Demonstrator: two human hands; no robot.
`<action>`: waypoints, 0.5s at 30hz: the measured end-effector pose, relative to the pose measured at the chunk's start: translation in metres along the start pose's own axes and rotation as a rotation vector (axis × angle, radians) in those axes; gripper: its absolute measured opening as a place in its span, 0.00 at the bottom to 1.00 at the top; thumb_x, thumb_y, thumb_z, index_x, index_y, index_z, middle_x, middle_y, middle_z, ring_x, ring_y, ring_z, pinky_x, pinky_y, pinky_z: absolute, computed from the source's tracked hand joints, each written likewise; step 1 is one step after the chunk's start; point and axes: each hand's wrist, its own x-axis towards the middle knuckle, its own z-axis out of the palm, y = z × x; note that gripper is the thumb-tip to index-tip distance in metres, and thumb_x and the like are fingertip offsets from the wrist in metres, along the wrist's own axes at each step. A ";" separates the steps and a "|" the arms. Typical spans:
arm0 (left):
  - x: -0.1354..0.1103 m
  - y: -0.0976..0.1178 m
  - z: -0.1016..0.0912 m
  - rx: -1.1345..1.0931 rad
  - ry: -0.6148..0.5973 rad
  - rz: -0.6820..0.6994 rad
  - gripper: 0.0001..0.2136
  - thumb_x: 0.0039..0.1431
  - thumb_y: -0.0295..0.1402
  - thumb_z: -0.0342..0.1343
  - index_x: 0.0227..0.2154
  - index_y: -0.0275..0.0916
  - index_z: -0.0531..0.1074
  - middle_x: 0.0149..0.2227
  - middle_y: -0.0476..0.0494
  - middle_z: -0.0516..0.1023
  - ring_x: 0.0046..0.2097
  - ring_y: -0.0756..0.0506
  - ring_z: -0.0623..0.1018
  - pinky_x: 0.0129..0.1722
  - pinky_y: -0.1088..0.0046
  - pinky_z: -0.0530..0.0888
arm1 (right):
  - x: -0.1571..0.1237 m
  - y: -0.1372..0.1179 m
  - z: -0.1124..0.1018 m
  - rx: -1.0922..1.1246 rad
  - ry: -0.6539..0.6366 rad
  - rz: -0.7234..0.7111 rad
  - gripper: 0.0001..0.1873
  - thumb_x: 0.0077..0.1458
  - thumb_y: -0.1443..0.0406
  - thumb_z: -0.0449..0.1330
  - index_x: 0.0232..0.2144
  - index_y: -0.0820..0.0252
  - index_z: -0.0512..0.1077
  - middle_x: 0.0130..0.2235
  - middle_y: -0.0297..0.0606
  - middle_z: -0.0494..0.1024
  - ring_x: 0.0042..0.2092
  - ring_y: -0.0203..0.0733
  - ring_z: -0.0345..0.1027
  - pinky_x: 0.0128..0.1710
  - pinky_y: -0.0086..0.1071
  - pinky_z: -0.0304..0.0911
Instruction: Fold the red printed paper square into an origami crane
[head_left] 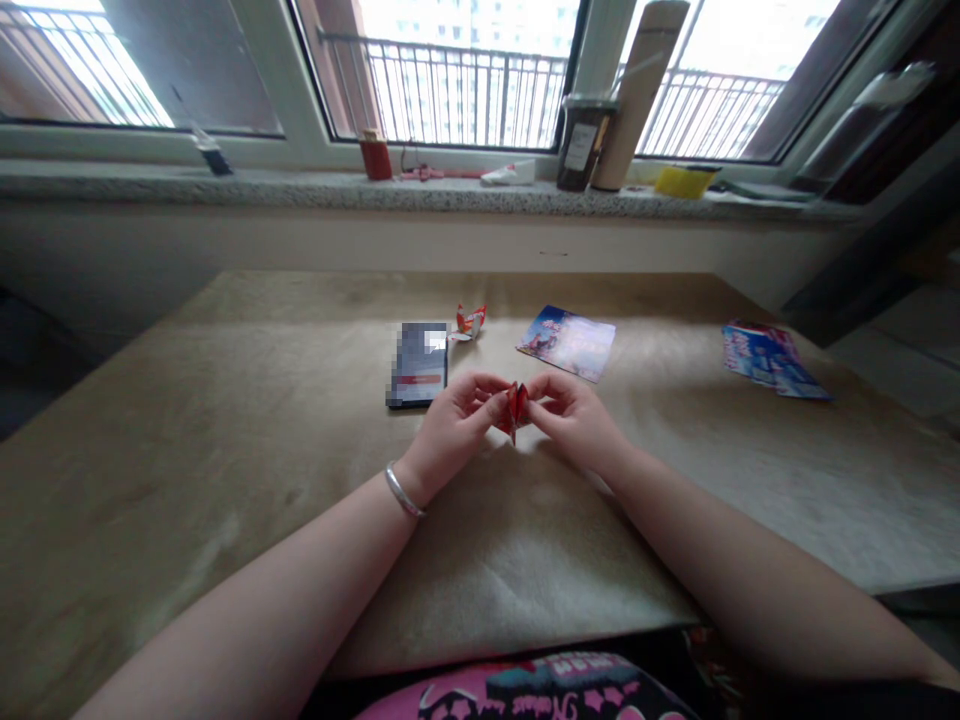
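Folded red paper (513,408) — pointed tip, folds spread apart — between left hand (459,418) and right hand (576,416).

Paper fold (514,410) — shiny metal bracelet (402,493)

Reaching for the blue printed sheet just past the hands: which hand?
Probably the right hand: it's nearest the blue printed sheet. The left hand sits farther off, nearer the phone. Both pinch the red folded paper.

The held paper (515,407) is red, the bangle (403,492) silver.
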 end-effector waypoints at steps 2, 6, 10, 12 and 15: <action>0.000 -0.002 -0.001 0.042 -0.020 0.011 0.10 0.54 0.38 0.58 0.34 0.36 0.68 0.28 0.48 0.76 0.30 0.49 0.78 0.32 0.72 0.76 | 0.000 -0.002 0.000 -0.038 -0.006 -0.024 0.07 0.49 0.62 0.60 0.27 0.60 0.68 0.28 0.31 0.72 0.30 0.33 0.68 0.30 0.28 0.66; -0.002 -0.002 -0.004 0.255 -0.001 0.083 0.09 0.55 0.37 0.57 0.35 0.36 0.70 0.32 0.46 0.75 0.33 0.48 0.77 0.33 0.73 0.76 | 0.000 -0.003 0.001 -0.055 -0.011 -0.038 0.05 0.49 0.63 0.60 0.28 0.60 0.68 0.28 0.32 0.72 0.30 0.33 0.69 0.30 0.27 0.66; -0.003 -0.001 -0.005 0.334 0.032 0.098 0.09 0.55 0.37 0.57 0.35 0.36 0.71 0.34 0.44 0.76 0.36 0.48 0.77 0.34 0.73 0.76 | 0.000 -0.001 0.000 0.014 -0.011 -0.008 0.08 0.50 0.61 0.60 0.31 0.59 0.68 0.29 0.32 0.73 0.30 0.35 0.70 0.31 0.31 0.68; -0.003 -0.001 -0.005 0.278 0.017 0.069 0.10 0.55 0.38 0.56 0.35 0.36 0.70 0.33 0.45 0.75 0.34 0.48 0.77 0.32 0.73 0.77 | 0.000 -0.001 0.000 0.047 -0.011 0.014 0.10 0.49 0.60 0.61 0.31 0.60 0.68 0.29 0.32 0.73 0.30 0.35 0.69 0.31 0.32 0.68; -0.003 -0.004 -0.005 0.238 0.017 0.058 0.10 0.56 0.38 0.56 0.35 0.36 0.70 0.33 0.45 0.75 0.33 0.48 0.77 0.30 0.74 0.77 | 0.000 -0.002 0.001 0.084 0.008 0.039 0.12 0.48 0.58 0.62 0.30 0.60 0.67 0.27 0.32 0.72 0.28 0.34 0.68 0.30 0.32 0.68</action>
